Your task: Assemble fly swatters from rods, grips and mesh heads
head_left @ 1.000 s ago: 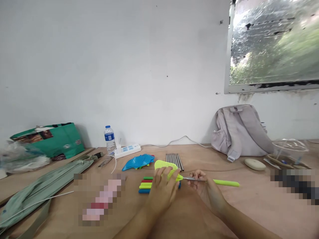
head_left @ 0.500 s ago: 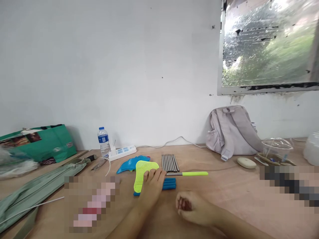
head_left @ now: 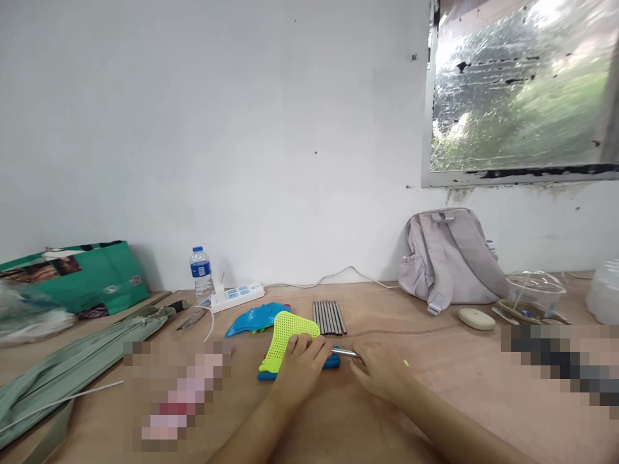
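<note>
A person works at a wooden counter (head_left: pixel 459 386), putting together a yellow-green fly swatter. The left hand (head_left: pixel 300 370) lies flat over the near edge of the perforated yellow-green swatter head (head_left: pixel 289 335), fingers spread and pressing it down onto a stack of blue handles (head_left: pixel 333 361) at the middle of the counter. The right hand (head_left: pixel 382 374) is curled around the swatter's handle, covering most of it; only a short run of the metal rod (head_left: pixel 344 352) shows between the two hands, and a sliver of the yellow-green grip (head_left: pixel 406 363) peeks out at the right of the knuckles.

Judging by how the parts lie, the head, rod and grip are in one line and look close to joined, though the joint itself is hidden under the left hand's fingers and cannot be confirmed. Much appears left: a row of bare metal rods (head_left: pixel 329 317) waits just beyond the hands, a pile of blue swatter heads (head_left: pixel 254 317) lies to the far left of it, and the blue handles are unused.

Further off stand a water bottle (head_left: pixel 200 275), a white power strip (head_left: pixel 238 297), a grey backpack (head_left: pixel 449 258) against the wall and a green bag (head_left: pixel 82 277) at far left.
</note>
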The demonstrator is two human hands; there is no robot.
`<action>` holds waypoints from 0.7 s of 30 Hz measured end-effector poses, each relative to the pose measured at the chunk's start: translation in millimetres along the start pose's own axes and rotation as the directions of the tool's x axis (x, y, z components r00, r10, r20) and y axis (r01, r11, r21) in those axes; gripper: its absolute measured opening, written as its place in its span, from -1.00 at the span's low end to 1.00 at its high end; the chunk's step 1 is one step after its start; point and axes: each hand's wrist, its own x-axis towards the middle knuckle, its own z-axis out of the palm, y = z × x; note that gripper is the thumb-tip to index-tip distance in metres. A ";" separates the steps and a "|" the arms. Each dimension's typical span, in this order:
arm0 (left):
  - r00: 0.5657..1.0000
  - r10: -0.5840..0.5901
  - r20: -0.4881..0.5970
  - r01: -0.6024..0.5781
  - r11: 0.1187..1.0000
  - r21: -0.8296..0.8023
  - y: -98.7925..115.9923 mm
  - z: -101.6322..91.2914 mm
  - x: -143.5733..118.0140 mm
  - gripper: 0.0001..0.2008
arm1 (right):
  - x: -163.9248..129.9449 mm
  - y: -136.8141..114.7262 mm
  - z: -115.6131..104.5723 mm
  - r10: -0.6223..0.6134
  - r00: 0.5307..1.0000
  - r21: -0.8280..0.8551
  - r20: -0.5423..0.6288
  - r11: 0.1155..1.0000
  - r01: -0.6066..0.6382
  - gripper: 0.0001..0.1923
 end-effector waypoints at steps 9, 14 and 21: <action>0.995 0.046 0.084 -0.044 0.998 -0.034 -8.4 -3.7 4.1 -0.78 | 6.8 5.9 -0.3 -0.005 1.000 -0.061 0.025 0.998 0.007 -0.74; 0.993 0.045 0.107 -0.041 0.998 -0.043 -11.2 -7.1 6.2 -0.76 | 9.9 9.0 1.1 -0.006 0.999 -0.089 0.032 0.996 0.008 -0.75; 0.994 0.046 0.104 -0.044 0.999 -0.020 -26.6 -6.4 4.1 -0.76 | 13.2 23.8 0.5 0.005 0.998 -0.130 0.060 0.992 0.002 -0.78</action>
